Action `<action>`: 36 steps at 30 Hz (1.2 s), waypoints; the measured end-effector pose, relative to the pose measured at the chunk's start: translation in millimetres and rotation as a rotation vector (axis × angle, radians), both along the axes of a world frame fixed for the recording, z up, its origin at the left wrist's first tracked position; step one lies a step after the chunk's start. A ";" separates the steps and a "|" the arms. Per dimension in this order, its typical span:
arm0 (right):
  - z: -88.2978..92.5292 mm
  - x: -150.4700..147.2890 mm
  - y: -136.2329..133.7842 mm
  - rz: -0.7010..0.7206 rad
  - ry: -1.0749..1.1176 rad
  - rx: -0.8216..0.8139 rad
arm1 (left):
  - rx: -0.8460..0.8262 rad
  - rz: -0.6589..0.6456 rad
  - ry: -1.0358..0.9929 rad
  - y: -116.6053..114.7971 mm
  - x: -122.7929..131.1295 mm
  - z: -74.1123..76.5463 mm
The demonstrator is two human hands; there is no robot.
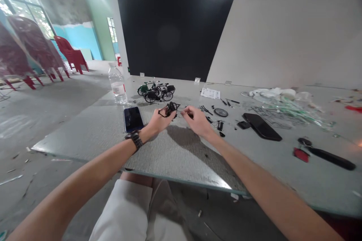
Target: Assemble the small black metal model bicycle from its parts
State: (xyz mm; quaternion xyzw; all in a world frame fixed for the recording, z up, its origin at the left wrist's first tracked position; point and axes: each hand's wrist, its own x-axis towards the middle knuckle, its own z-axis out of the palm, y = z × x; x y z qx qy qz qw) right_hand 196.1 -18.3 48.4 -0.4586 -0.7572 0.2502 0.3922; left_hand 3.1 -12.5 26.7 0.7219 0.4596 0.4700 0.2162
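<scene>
Glossy black phone (132,119) (glass-fronted), clear plastic bottle (118,84), matt grey table (181,150), dark model part (171,109).

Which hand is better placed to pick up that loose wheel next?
Right, most likely. The right hand lies just beside the wheel on the table. The left hand grips the frame and is farther off.

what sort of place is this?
Probably a makeshift assembly bench in a bare, unfinished hall: rough concrete floor, stacked red plastic chairs, and a table strewn with model bicycle parts beside finished model bicycles.
</scene>
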 end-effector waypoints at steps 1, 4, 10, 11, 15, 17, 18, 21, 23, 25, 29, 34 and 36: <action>1.2 1.4 0.4 -0.019 -0.008 0.050 | -0.075 -0.010 -0.096 1.0 1.0 0.9; 2.7 4.2 1.6 -0.048 0.010 0.128 | -0.322 -0.148 -0.436 2.6 3.0 2.9; 2.6 8.2 3.7 -0.030 -0.024 0.235 | -0.712 -0.387 -0.794 -1.4 -2.3 7.8; 3.8 9.0 3.6 -0.045 -0.036 0.261 | -0.765 -0.418 -0.811 -1.9 -4.2 8.4; 10.4 10.9 0.8 -0.013 -0.096 0.277 | -0.909 -0.521 -0.837 -2.6 -10.9 9.5; 11.9 10.3 -0.6 0.031 -0.103 0.262 | -0.937 -0.548 -0.825 -3.2 -12.5 10.0; 11.9 9.7 -1.2 0.040 -0.096 0.258 | -0.950 -0.556 -0.817 -3.8 -12.9 10.4; 9.9 7.4 -2.1 0.022 -0.057 0.254 | -0.983 -0.577 -0.799 -5.8 -12.7 12.7; 8.6 6.6 -2.6 0.003 -0.033 0.247 | -0.981 -0.592 -0.801 -6.9 -12.5 15.0; 8.3 6.6 -3.0 -0.009 -0.013 0.239 | -0.978 -0.593 -0.810 -7.3 -12.7 17.5; 9.0 8.1 -3.3 -0.046 0.035 0.248 | -0.954 -0.536 -0.851 -6.6 -12.8 20.2; 7.5 8.0 -4.2 -0.039 0.041 0.254 | -0.941 -0.463 -0.851 -1.7 -10.3 14.6; 6.7 7.1 -5.4 -0.021 0.037 0.246 | -0.956 -0.449 -0.845 1.3 -10.1 10.8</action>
